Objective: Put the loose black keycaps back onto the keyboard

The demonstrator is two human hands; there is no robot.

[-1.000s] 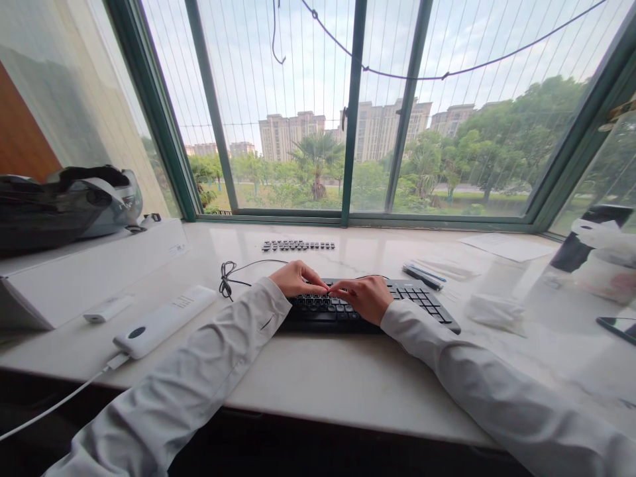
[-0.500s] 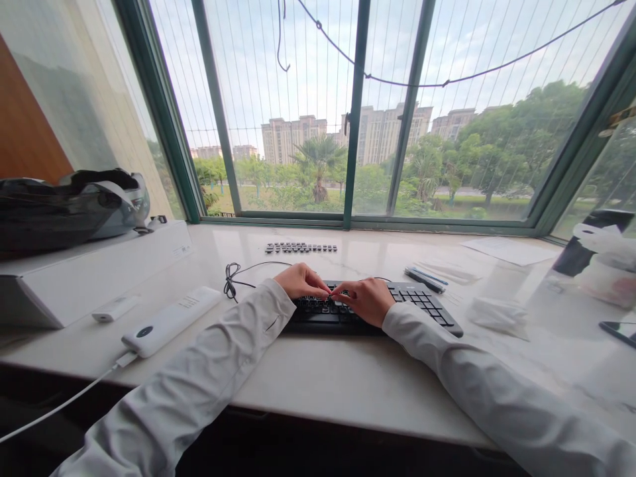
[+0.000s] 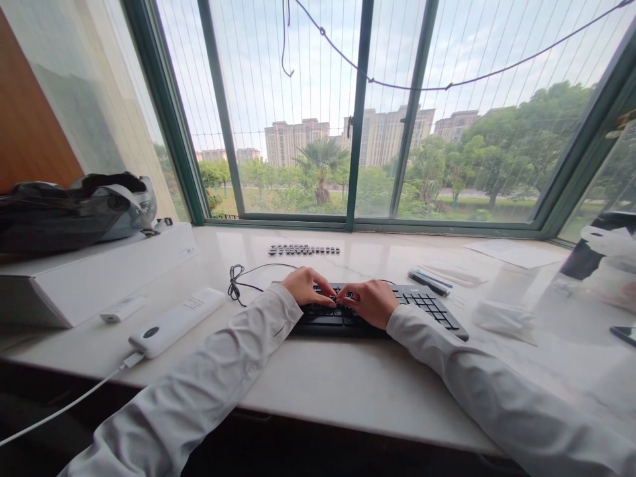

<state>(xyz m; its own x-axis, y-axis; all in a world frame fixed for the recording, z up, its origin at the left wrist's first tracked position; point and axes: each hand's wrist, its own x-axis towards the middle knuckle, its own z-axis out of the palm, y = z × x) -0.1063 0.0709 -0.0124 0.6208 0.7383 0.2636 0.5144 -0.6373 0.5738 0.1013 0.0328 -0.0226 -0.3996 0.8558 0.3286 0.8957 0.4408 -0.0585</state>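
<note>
A black keyboard [image 3: 342, 326] lies on the white counter, with bare patches in its main block where keycaps are off. Over its left half is my left hand [image 3: 307, 287], thumb and forefinger parted in an arch with a gap between them. My right hand [image 3: 370, 301] meets it from the other side, thumb and forefinger pinched together low over the keys. Whatever is in that pinch is too small to make out. Behind the keyboard, loose black keycaps [image 3: 304, 250] sit in rows. The keyboard's cable [image 3: 236, 281] is coiled to the left.
At left lie a white power bank [image 3: 176, 324] with a cable plugged in, a small white device [image 3: 123, 309] and a long white box [image 3: 99, 278] bearing a black bag [image 3: 74, 209]. Pens [image 3: 430, 281], a clear plastic bag [image 3: 507, 318] and paper [image 3: 511, 252] are at right.
My left thumb and forefinger have come apart from a pinch. My right hand stays pinched at nearly the same spot. The whole view has shifted slightly.
</note>
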